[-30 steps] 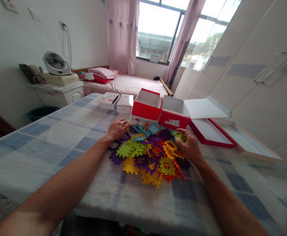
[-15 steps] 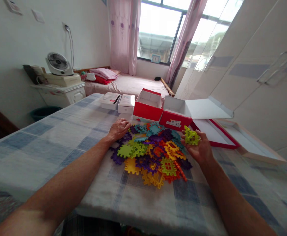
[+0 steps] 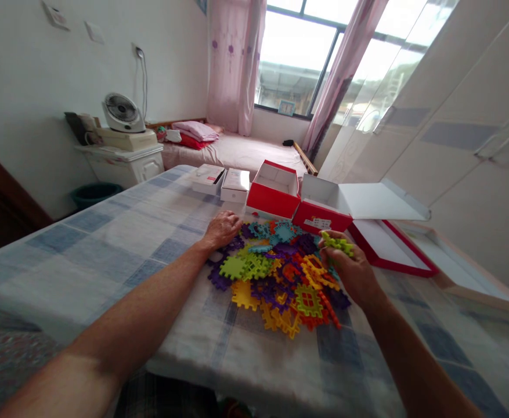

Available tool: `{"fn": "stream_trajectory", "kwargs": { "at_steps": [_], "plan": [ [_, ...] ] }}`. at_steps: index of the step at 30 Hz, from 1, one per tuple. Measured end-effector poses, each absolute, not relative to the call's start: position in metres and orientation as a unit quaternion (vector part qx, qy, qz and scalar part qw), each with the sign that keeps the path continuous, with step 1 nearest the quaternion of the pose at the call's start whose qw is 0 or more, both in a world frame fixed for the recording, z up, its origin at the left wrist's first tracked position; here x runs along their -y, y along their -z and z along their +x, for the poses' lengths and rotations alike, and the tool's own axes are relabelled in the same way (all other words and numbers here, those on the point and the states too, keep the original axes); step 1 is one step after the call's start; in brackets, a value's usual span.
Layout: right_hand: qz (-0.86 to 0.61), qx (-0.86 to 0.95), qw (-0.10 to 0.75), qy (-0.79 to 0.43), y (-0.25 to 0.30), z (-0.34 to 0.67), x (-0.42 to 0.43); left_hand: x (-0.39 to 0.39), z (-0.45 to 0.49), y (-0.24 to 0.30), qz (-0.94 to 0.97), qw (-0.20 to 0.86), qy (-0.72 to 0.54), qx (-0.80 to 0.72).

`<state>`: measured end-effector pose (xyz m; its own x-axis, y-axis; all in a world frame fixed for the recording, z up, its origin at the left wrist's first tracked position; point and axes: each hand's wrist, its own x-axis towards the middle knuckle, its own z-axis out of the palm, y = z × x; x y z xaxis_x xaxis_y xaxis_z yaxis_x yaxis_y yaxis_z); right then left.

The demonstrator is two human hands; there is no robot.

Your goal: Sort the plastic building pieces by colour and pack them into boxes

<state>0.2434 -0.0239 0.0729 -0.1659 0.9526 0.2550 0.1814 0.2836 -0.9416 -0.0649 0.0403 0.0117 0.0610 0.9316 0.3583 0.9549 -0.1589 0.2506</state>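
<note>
My right hand is closed around lime-green interlocking building pieces, held tilted just above the right side of a pile. How many pieces are in the grip I cannot tell. Palm down, my left hand rests at the pile's back left edge, fingers loosely extended and holding nothing I can see. Between the hands lie toothed plastic tiles in several colours: purple pieces, light-blue ones, a yellow tile, a lime-green tile and a lime-green window-shaped tile.
Behind the pile stand two white boxes, an open red box and another open red box with a white lid. Shallow trays lie at the right. A checked cloth covers the table. Wardrobe doors rise beyond.
My right hand has turned over, so the lime-green pieces show more edge-on with the fingers closed around them. My left hand stays put. The whole view has shifted slightly.
</note>
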Motion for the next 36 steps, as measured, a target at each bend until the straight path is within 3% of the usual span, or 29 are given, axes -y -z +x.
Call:
{"fn": "stream_trajectory", "kwargs": {
  "at_steps": [4,6,21,32,36],
  "plan": [
    [-0.378,0.845,0.254,-0.279,-0.093,0.208,0.052,-0.043,-0.065,-0.009,-0.725,0.029,0.228,0.649],
    [-0.345,0.893,0.186,-0.219,-0.095,0.188,0.06,-0.043,-0.064,-0.008,-0.723,0.03,0.23,0.651],
    [-0.422,0.9,0.11,0.013,-0.069,0.126,0.057,-0.037,-0.059,-0.014,-0.71,0.022,0.234,0.664],
    [-0.488,0.777,0.346,-0.197,-0.084,0.142,0.042,-0.038,-0.059,-0.014,-0.708,0.011,0.234,0.667],
    [-0.418,0.773,0.288,-0.381,-0.092,0.136,0.049,-0.036,-0.058,-0.016,-0.706,0.01,0.232,0.669]
  ]
}}
